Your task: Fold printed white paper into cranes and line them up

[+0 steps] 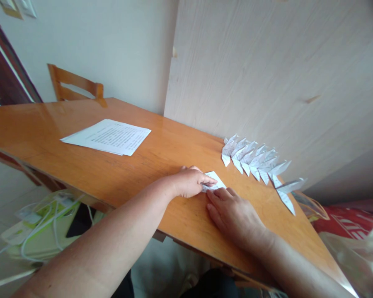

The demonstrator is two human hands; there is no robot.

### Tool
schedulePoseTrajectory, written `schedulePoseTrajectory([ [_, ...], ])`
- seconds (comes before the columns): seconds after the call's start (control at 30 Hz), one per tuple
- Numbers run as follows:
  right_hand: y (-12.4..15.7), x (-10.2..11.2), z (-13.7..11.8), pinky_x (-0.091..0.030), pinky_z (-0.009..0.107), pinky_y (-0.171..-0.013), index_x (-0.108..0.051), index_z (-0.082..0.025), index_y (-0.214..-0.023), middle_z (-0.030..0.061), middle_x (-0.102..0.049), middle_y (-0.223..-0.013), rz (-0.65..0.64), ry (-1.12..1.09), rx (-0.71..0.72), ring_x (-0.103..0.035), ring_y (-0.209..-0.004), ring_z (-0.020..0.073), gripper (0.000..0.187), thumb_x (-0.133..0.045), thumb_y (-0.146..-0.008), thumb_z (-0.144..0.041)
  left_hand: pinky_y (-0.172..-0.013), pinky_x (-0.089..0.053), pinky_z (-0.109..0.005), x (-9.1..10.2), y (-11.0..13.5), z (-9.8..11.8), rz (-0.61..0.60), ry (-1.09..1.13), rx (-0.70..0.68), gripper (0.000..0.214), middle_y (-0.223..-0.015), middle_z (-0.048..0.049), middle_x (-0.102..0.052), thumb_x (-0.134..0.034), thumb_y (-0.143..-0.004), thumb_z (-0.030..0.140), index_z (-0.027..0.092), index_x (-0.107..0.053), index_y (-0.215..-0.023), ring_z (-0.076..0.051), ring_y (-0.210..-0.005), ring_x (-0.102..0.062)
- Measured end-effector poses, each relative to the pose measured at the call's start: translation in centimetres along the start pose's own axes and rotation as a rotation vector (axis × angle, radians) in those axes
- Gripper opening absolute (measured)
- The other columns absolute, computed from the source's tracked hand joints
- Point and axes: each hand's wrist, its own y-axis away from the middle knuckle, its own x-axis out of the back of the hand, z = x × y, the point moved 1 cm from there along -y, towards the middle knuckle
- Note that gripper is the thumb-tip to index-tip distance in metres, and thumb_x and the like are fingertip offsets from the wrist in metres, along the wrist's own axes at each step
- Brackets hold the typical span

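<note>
A small folded piece of white printed paper (215,181) lies on the orange wooden table (118,174). My left hand (191,182) rests on the paper's left part, fingers curled and pressing down on it. My right hand (233,213) lies flat just below the paper, its fingertips touching the paper's near edge, fingers stretched out together. Much of the paper is hidden under my left fingers.
A row of several folded paper cranes (255,161) runs along the wall panel, one more crane (287,192) at its right end. A stack of printed sheets (110,136) lies at the table's left. A wooden chair (76,85) stands behind. Cables and a box sit on the floor at left.
</note>
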Motion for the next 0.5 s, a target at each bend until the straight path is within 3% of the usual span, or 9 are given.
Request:
schedulePoseTrajectory([
  [0.1,-0.36,-0.11,-0.13,-0.053,0.039,-0.081,-0.067,-0.018,-0.111,0.0128,-0.067,-0.106,-0.005,0.036,-0.023,-0.060,-0.100,0.0287,0.027,-0.049,-0.096,-0.031,-0.098,-0.041,-0.036,0.15,-0.03,-0.24,-0.009,0.025,0.003,0.049,-0.127,0.0003,-0.068,-0.056,-0.088,0.021,0.045,-0.062,-0.131,-0.025,-0.116,-0.059],
  [0.33,0.02,-0.17,-0.03,-0.049,0.039,-0.095,-0.066,-0.017,-0.111,0.0123,-0.065,-0.110,0.044,-0.103,0.031,-0.057,-0.106,0.0269,0.023,-0.050,-0.096,-0.027,-0.097,-0.042,-0.033,0.30,-0.12,-0.51,-0.021,0.041,0.022,0.050,-0.125,0.0020,-0.070,-0.060,-0.086,0.021,0.044,-0.063,-0.131,-0.024,-0.116,-0.061],
  [0.5,0.04,-0.06,-0.18,-0.050,0.040,-0.094,-0.062,-0.019,-0.125,0.0123,-0.064,-0.113,0.043,-0.119,0.042,-0.057,-0.107,0.0268,0.032,-0.048,-0.098,-0.029,-0.096,-0.043,-0.033,0.39,0.00,-0.35,-0.024,0.044,0.040,0.048,-0.126,0.0011,-0.070,-0.059,-0.087,0.024,0.043,-0.063,-0.131,-0.025,-0.115,-0.062],
])
